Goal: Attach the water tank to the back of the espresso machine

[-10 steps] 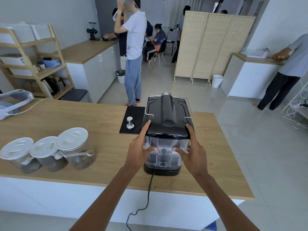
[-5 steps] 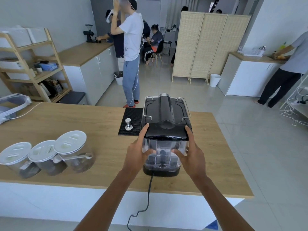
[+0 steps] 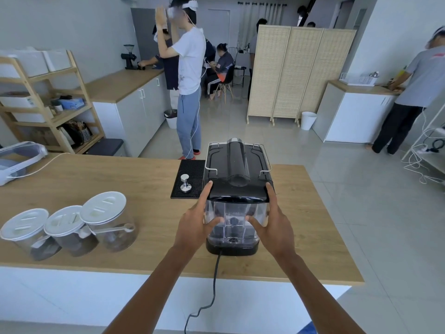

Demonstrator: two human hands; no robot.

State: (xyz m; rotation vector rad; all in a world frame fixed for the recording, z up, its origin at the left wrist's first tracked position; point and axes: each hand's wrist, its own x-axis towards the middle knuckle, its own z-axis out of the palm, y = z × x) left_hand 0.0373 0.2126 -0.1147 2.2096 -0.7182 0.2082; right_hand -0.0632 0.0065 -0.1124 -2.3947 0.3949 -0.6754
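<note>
Water tank (image 3: pixel 234 219) sits at the back of the espresso machine (image 3: pixel 237 169), held by two hands.

Left hand (image 3: pixel 195 225) and right hand (image 3: pixel 273 224) grip the clear tank from each side, thumbs in front and pointer fingers up by its black lid. The machine stands on the wooden counter (image 3: pixel 120 179), beside a black mat (image 3: pixel 190 172) with a tamper (image 3: pixel 186 183). Three jars (image 3: pixel 72 227) sit to the left.

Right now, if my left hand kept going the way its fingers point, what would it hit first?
Your left hand is already pressed on the clear water tank; straight on, it meets the tank and the espresso machine behind it.
</note>
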